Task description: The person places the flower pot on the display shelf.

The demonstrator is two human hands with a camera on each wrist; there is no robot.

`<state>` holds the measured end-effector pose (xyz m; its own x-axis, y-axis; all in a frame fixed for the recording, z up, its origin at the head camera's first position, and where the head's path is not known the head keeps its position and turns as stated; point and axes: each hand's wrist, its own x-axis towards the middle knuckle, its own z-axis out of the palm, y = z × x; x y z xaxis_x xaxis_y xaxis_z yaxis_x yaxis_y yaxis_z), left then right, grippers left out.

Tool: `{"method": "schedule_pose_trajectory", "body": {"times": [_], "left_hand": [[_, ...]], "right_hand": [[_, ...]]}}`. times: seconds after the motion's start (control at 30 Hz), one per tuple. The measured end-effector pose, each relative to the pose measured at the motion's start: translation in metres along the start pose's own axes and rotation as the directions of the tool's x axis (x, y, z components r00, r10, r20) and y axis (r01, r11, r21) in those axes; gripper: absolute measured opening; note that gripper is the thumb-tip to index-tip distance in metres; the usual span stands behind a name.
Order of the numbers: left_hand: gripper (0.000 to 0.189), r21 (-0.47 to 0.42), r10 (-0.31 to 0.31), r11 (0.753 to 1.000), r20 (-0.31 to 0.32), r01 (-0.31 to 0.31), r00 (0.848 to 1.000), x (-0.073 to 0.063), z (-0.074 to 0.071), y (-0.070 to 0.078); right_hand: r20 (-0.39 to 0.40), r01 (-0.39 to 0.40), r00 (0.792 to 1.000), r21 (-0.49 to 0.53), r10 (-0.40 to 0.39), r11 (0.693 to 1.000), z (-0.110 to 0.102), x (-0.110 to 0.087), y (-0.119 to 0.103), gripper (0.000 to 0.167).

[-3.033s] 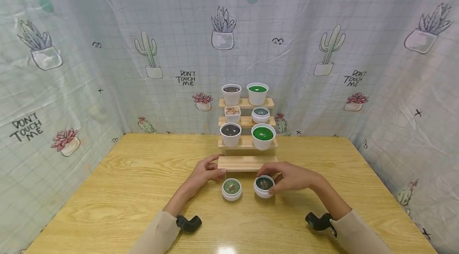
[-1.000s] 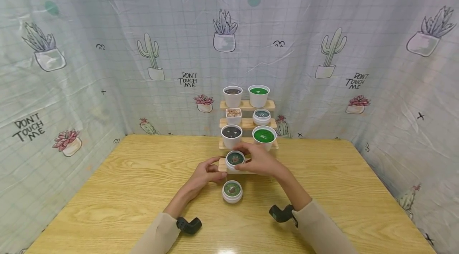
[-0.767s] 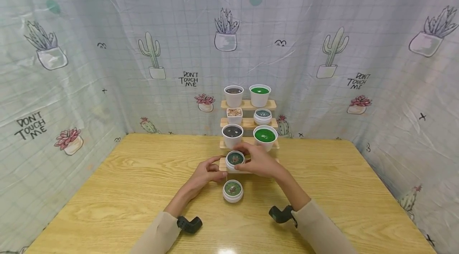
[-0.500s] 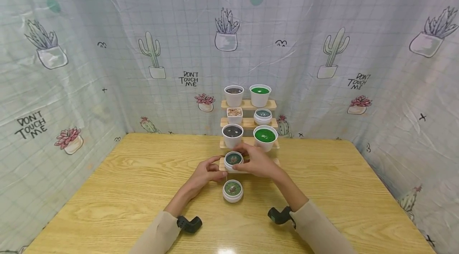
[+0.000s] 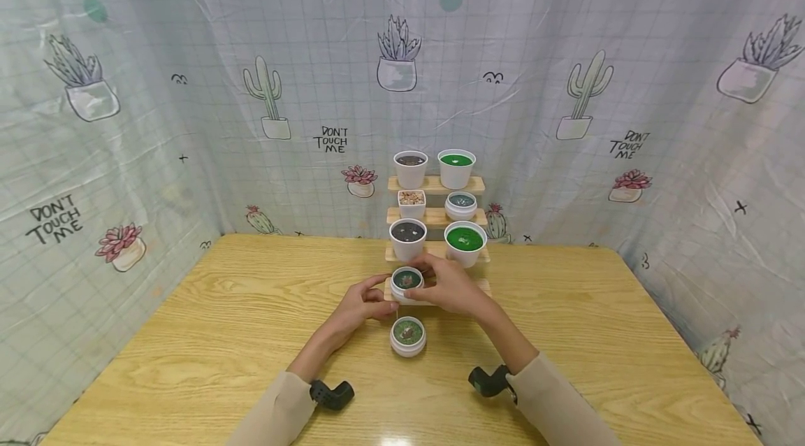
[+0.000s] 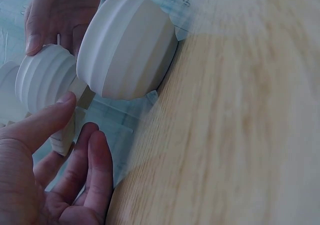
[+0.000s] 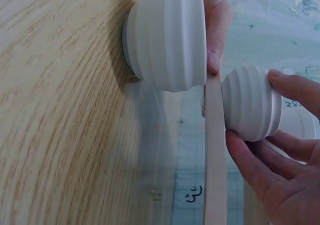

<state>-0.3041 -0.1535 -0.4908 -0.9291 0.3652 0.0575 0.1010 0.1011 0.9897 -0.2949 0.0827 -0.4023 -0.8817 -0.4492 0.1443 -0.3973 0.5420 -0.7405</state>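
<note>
In the head view, my right hand point(image 5: 453, 285) holds a white ribbed pot point(image 5: 405, 279) with a dark green top, thumb in front and fingers behind. The pot stands at the left part of the lowest wooden shelf point(image 5: 483, 285); in the right wrist view, the base of this pot point(image 7: 250, 105) appears to touch the board point(image 7: 215, 160). My left hand point(image 5: 355, 306) pinches the left end of that same board between thumb and fingers. Nearer to me, a second ribbed pot point(image 5: 407, 335) with a lighter green top sits on the table below the shelf.
Higher tiers carry white cups with dark fill point(image 5: 407, 243) and green fill point(image 5: 464, 254), a square cup of bits point(image 5: 411, 207), a round blue-grey pot point(image 5: 461, 207), and two cups on top. The wooden table point(image 5: 251, 306) meets a printed curtain point(image 5: 314, 68) behind.
Three seconds ago the dark green pot was on the table, gripped by my right hand. It has been raised onto the lowest shelf and shifted slightly left. My left hand stays put.
</note>
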Motion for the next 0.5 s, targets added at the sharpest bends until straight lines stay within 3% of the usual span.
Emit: {"method": "schedule_pose_trajectory", "body": {"times": [0.5], "left_hand": [[0.071,-0.007,0.003,1.000,0.003,-0.003,1.000,-0.002,0.001,0.004]], "right_hand": [[-0.006,0.051,0.999,-0.052,-0.052,0.997,-0.010,-0.008,-0.014,0.061]]}}
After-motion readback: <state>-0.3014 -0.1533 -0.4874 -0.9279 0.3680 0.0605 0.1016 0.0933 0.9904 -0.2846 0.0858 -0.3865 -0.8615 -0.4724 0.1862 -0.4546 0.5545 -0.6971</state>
